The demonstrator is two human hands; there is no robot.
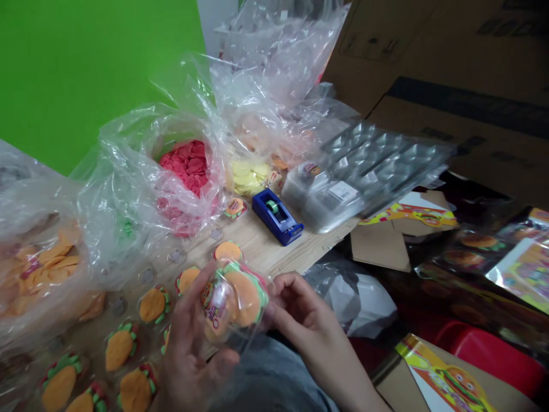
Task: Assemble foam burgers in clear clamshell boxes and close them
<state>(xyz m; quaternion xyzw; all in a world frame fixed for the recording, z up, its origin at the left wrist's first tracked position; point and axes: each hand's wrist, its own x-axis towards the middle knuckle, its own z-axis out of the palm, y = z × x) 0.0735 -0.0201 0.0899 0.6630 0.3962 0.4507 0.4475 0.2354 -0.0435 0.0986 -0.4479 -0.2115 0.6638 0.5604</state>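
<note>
A clear plastic clamshell pack (246, 294) with burger-shaped pieces inside and a printed label is held up above the near table edge. My left hand (191, 349) grips its left side, the thumb low in front and the fingers behind. At the pack's right edge, my right hand (306, 315) pinches the plastic between thumb and bent fingers. Several small assembled burgers with orange tops and green and red layers, one of them a burger (120, 346), lie on the table to the left. Just behind the pack sits another orange-topped burger (228, 250).
A blue tape dispenser (278, 217) stands beyond my hands, beside stacked clear packs (328, 200) and clear moulded trays (377, 154). Plastic bags hold red pieces (184, 169), yellow discs (249, 174) and orange pieces (51, 263). Cardboard boxes (463, 91) rise at right, with printed cartons (454, 372) below.
</note>
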